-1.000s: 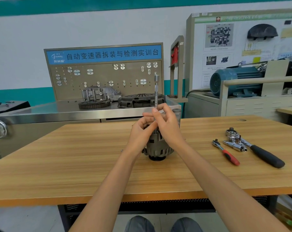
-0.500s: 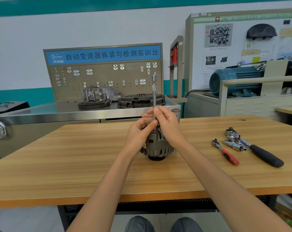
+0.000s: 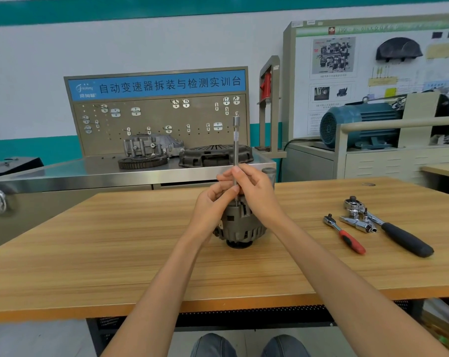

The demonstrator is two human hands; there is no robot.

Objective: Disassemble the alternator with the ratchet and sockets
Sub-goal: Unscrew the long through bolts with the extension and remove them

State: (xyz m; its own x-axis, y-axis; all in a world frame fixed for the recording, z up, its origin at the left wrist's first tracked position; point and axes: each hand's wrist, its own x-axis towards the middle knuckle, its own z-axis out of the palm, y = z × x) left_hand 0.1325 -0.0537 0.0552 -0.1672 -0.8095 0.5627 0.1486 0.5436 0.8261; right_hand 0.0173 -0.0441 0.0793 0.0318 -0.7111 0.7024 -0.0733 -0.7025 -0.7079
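Note:
A grey alternator (image 3: 240, 228) stands upright on the wooden table (image 3: 115, 253), pulley end down. A long chrome extension bar (image 3: 235, 143) rises straight up from its top. My left hand (image 3: 213, 204) and my right hand (image 3: 257, 194) both pinch the bar's lower shaft just above the alternator. The bar's lower end and the top of the alternator are hidden behind my fingers.
To the right lie a small red-handled ratchet (image 3: 344, 234), a chrome socket piece (image 3: 357, 224) and a large black-handled ratchet (image 3: 393, 230). A steel bench (image 3: 63, 176) with a gear ring and clutch parts stands behind the table. A blue motor (image 3: 357, 124) sits at the back right.
The extension bar has shifted slightly left and stands a little lower. My fingers have changed their hold on its shaft. The alternator has stayed in place.

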